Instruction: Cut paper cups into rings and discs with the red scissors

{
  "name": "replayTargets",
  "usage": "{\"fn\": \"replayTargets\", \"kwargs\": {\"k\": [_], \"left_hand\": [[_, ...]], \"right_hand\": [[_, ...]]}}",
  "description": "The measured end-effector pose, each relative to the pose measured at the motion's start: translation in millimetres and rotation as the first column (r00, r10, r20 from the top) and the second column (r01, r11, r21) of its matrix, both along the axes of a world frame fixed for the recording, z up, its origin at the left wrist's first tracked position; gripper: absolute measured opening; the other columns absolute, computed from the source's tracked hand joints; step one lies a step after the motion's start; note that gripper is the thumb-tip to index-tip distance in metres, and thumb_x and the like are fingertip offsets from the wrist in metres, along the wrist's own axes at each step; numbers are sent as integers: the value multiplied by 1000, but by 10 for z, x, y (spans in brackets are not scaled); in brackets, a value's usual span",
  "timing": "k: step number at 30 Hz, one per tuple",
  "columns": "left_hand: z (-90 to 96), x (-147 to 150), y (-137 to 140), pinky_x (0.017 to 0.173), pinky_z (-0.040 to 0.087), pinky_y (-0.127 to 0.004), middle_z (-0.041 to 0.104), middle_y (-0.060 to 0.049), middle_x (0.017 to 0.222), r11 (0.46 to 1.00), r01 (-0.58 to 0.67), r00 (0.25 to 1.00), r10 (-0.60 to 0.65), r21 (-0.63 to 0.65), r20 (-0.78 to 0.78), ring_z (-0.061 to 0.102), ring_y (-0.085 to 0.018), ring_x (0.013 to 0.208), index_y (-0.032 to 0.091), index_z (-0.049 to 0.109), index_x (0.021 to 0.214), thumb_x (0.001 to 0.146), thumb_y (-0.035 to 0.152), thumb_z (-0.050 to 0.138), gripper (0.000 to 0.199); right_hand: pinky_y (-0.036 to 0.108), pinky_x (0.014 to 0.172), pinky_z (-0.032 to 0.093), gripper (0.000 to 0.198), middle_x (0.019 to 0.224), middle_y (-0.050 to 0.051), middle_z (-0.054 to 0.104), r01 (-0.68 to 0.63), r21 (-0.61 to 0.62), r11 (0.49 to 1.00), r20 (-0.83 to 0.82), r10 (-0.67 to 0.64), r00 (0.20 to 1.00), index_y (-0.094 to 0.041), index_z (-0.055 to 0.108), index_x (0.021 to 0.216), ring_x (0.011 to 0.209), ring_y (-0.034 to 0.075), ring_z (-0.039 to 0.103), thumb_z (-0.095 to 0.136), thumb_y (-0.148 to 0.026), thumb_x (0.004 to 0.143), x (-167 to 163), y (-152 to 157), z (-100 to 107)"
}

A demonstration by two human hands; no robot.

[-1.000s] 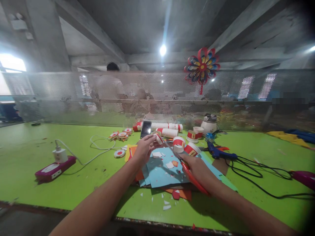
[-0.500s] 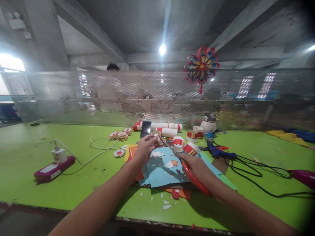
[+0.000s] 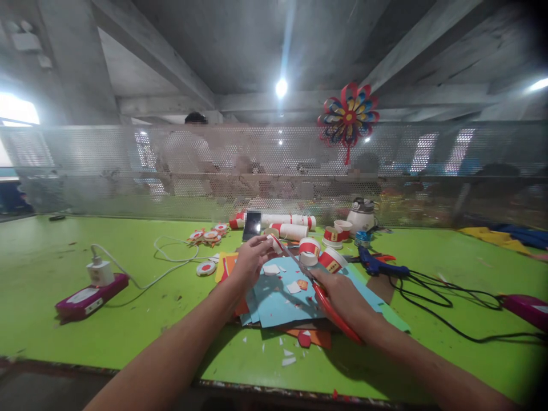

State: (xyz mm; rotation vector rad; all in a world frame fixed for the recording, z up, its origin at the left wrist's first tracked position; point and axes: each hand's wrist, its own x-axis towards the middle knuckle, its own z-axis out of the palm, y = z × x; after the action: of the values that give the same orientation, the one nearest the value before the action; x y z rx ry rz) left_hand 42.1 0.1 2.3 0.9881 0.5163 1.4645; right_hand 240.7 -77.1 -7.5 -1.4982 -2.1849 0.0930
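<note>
My left hand (image 3: 253,258) pinches a small white-and-red piece of paper cup (image 3: 276,244) above the paper stack. Red-handled scissors (image 3: 331,311) are gripped in my right hand (image 3: 340,292), their blades reaching up and left to the edge of that piece. Beneath both hands lie light-blue paper sheets (image 3: 278,305) strewn with white and red scraps. Just beyond the scissors are a cut red-and-white paper cup ring (image 3: 309,251) and a tilted paper cup (image 3: 333,260). A red cut-out (image 3: 304,339) rests near the sheets' front edge.
At left stands a purple power strip (image 3: 92,297) with a white charger and cable. A blue glue gun (image 3: 383,265) with black cord lies right. Behind are a phone (image 3: 252,225), stacked paper cups (image 3: 289,230), round paper ornaments (image 3: 212,235) and a jug (image 3: 360,220). A perforated screen (image 3: 107,165) closes the back.
The view has shifted slightly. Both hands stay almost in place, with the scissors still at the cup piece.
</note>
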Motion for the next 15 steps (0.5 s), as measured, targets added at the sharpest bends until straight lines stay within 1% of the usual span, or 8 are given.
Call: {"fn": "replayTargets", "kwargs": {"k": [5, 8, 10, 12, 15], "left_hand": [[-26, -2, 23, 77, 52, -39, 68, -8, 77, 1000, 12, 1000, -12, 12, -6, 66, -18, 70, 10, 63, 86, 63, 16, 78, 28], [-56, 3, 40, 76, 51, -38, 68, -8, 80, 1000, 9, 1000, -9, 19, -28, 65, -18, 70, 11, 64, 87, 63, 17, 79, 29], [-71, 3, 47, 76, 50, -37, 68, -10, 84, 1000, 5, 1000, -5, 21, -31, 65, -18, 71, 10, 65, 87, 63, 17, 80, 29], [-79, 1, 51, 77, 50, -38, 68, -11, 86, 1000, 7, 1000, -7, 20, -25, 65, -18, 72, 10, 66, 87, 62, 17, 80, 30], [-82, -5, 52, 79, 50, -38, 68, -10, 83, 1000, 14, 1000, -14, 9, -19, 65, -19, 72, 10, 66, 88, 61, 17, 81, 31]], "right_hand": [[37, 83, 48, 44, 112, 12, 72, -66, 4, 998, -65, 66, 996, -19, 60, 127, 95, 28, 68, 45, -16, 85, 4, 19, -4], [37, 86, 47, 39, 112, 11, 72, -80, -19, 997, -107, 77, 991, -19, 65, 119, 97, 28, 67, 47, -17, 84, 9, 13, 11], [37, 85, 48, 37, 108, 10, 73, -81, -18, 997, -126, 78, 989, -21, 67, 116, 96, 28, 67, 49, -20, 84, 11, 4, 24], [35, 83, 48, 37, 104, 9, 75, -71, -12, 997, -130, 69, 989, -22, 66, 118, 94, 28, 68, 51, -21, 84, 13, -2, 34], [33, 79, 49, 39, 103, 9, 75, -53, -4, 999, -106, 53, 993, -22, 65, 120, 91, 28, 69, 51, -22, 84, 13, 0, 36]]}}
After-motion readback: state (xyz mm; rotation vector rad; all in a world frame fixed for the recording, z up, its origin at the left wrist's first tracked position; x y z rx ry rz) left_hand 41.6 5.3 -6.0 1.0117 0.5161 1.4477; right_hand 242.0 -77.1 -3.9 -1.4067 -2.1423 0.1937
